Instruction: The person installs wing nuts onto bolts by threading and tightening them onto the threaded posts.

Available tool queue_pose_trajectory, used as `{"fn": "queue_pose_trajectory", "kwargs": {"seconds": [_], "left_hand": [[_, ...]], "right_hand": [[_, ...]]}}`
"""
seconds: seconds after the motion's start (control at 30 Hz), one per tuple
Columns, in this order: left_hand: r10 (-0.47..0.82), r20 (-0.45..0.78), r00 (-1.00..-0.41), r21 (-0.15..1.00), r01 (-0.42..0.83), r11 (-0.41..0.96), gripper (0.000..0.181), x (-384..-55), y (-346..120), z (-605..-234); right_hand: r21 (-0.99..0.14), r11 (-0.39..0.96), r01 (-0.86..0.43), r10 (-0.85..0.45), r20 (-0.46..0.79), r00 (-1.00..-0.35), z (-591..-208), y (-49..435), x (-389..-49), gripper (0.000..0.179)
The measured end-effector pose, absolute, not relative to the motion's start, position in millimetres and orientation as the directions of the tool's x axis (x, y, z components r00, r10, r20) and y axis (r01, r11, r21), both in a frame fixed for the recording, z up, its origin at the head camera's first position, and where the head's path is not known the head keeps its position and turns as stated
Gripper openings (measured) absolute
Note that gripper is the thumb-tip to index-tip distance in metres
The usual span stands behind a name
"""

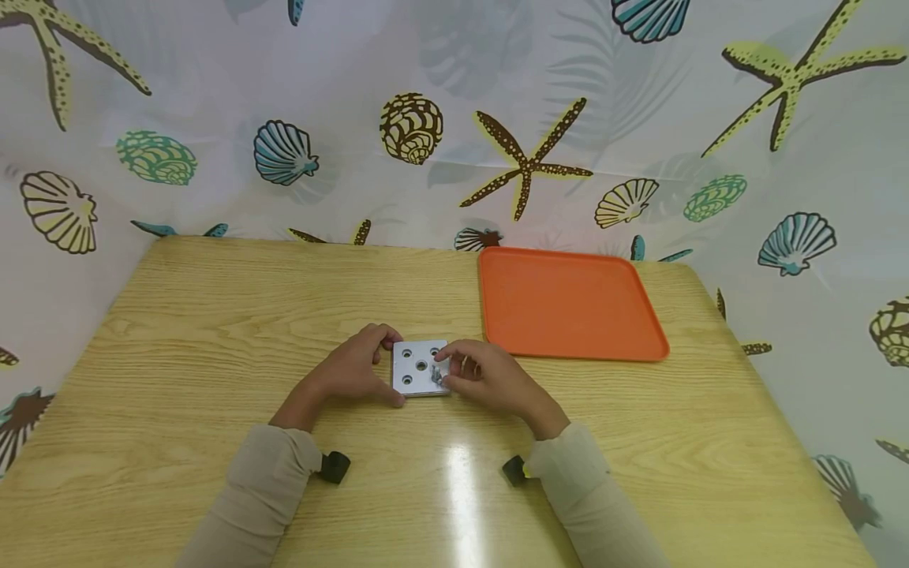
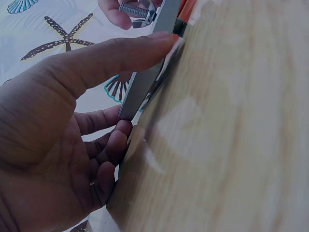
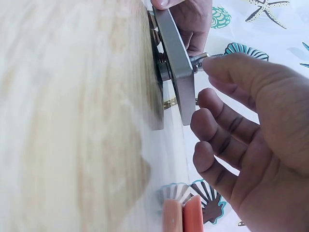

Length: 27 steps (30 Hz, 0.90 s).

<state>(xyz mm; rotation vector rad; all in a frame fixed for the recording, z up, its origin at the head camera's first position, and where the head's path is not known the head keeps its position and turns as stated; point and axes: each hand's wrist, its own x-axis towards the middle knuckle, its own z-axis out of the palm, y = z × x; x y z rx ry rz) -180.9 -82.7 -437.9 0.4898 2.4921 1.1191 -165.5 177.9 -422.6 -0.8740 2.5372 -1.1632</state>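
A square silver metal plate [image 1: 413, 389] with round holes lies in the middle of the table, its face up. My left hand [image 1: 353, 367] grips it from the left, thumb at the near edge and fingers at the far corner. From the right, my right hand [image 1: 490, 377] has its thumb and index finger around a small metal wing nut [image 1: 436, 375] at the plate's near right hole. The left wrist view shows a threaded bolt [image 2: 133, 11] standing up through the wing nut. Under the plate, a dark round foot [image 3: 164, 71] shows in the right wrist view.
An orange tray [image 1: 575, 308] lies behind and to the right of the plate, near the table's back edge. Wood-grain table [image 1: 248, 300] surrounds the hands. A cloth [image 1: 341, 71] printed with shells and starfish hangs behind and at the sides.
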Motion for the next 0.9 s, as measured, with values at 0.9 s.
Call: {"fn": "queue_pose_trajectory", "kwargs": {"seconds": [0.9], "left_hand": [[0.443,-0.186,-0.877,0.764,0.155,0.627,0.085,-181.4,-82.3,-438.8]], "right_hand": [[-0.715,0.526,-0.46,-0.598,0.073,-0.798,-422.7,178.8,-165.6,0.012]]}}
